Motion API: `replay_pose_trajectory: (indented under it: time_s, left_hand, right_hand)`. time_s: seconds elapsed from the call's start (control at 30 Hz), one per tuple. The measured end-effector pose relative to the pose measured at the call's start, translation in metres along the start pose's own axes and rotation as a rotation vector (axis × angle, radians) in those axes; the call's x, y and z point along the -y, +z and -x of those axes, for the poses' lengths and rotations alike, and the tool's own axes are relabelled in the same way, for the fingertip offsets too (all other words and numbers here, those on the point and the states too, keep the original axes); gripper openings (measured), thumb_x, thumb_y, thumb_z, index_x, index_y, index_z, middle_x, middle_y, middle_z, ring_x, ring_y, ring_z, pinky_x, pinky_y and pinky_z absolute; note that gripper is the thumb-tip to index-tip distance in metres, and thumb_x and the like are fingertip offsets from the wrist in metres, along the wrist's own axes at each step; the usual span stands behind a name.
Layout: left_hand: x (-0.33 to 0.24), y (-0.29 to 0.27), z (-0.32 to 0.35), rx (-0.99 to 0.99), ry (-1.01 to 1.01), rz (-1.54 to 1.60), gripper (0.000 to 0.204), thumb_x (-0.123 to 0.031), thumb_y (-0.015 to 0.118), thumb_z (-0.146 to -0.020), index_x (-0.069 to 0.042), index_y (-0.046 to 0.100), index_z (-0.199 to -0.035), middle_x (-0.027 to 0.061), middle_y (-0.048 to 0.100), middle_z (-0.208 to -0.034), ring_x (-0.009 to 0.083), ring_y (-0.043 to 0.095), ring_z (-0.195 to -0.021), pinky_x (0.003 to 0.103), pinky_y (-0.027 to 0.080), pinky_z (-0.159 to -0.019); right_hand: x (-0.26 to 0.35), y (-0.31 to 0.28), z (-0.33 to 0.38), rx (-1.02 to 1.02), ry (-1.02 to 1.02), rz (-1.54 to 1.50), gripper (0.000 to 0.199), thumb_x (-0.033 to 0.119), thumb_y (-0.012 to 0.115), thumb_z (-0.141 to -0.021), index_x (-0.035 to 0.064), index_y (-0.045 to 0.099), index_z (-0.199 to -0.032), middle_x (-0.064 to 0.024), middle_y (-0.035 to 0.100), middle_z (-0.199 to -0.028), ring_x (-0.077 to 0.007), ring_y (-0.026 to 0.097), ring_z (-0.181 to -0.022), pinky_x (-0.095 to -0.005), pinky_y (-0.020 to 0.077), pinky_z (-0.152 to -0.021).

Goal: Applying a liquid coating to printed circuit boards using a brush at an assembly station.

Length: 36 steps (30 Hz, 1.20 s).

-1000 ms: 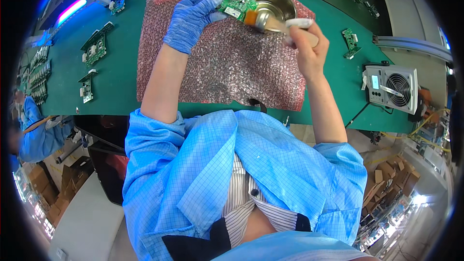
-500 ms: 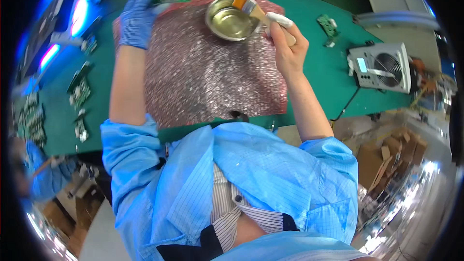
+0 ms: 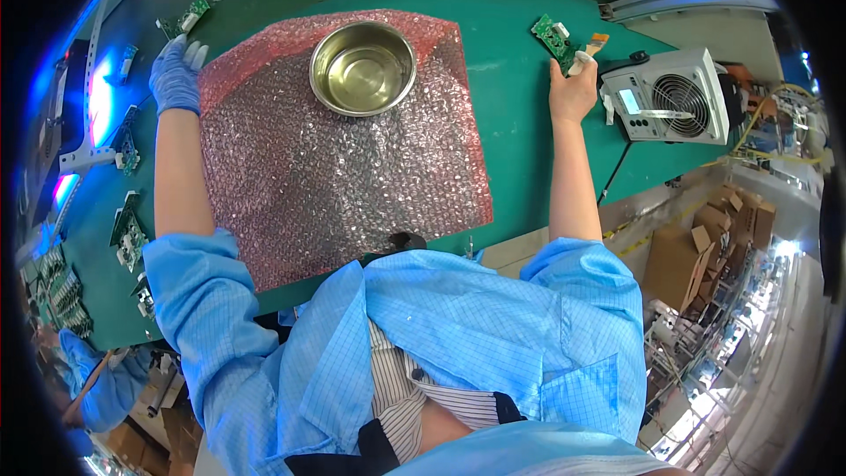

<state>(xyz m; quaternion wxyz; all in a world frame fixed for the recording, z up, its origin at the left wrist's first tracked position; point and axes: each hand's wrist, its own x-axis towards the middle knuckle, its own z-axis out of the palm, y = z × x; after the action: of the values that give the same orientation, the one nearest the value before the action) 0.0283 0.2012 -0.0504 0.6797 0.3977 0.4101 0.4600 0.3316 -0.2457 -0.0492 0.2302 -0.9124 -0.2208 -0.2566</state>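
Observation:
My left hand (image 3: 176, 81), in a blue glove with pale fingertips, is at the far left corner of the pink bubble-wrap sheet (image 3: 344, 181). Its fingers reach out, apart, with the tips at the near edge of a small green circuit board (image 3: 192, 16). My right hand (image 3: 575, 92) has a white cover on a finger and is closed round a paintbrush (image 3: 598, 40) with orange bristles; most of the handle is hidden. Just left of its fingers lies another green circuit board (image 3: 551, 35). A round metal bowl (image 3: 362, 108) with clear yellowish liquid rests on the bubble wrap.
Beyond my right hand stands a grey fan unit (image 3: 648, 97) with a round grille and small screen. More circuit boards (image 3: 129, 234) line the left of the green table (image 3: 502, 141). Cardboard boxes (image 3: 679, 264) are on the floor at right. Another person's blue sleeve (image 3: 119, 388) shows lower left.
My left hand has gone left from beside the bowl, and the board it held is now at its fingertips. My right hand has carried the brush from the bowl rightward to the other board.

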Motion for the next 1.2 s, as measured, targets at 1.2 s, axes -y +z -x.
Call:
replay_pose_trajectory:
  time_s: [1.2]
  left_hand:
    - [0.022,-0.063,0.208,0.120,-0.555,0.434,0.019,-0.017,0.055,-0.075,-0.004,0.052,-0.088,0.0135,0.055,-0.092,0.0253,0.055,-0.086,0.041,0.050,-0.070]
  right_hand:
    - [0.168,-0.007,0.047,0.677,0.058,-0.931,0.011,0.011,0.051,-0.077,0.0016,0.053,-0.082,-0.0017,0.052,-0.067,-0.0063,0.048,-0.055,-0.0193,0.0392,-0.049]
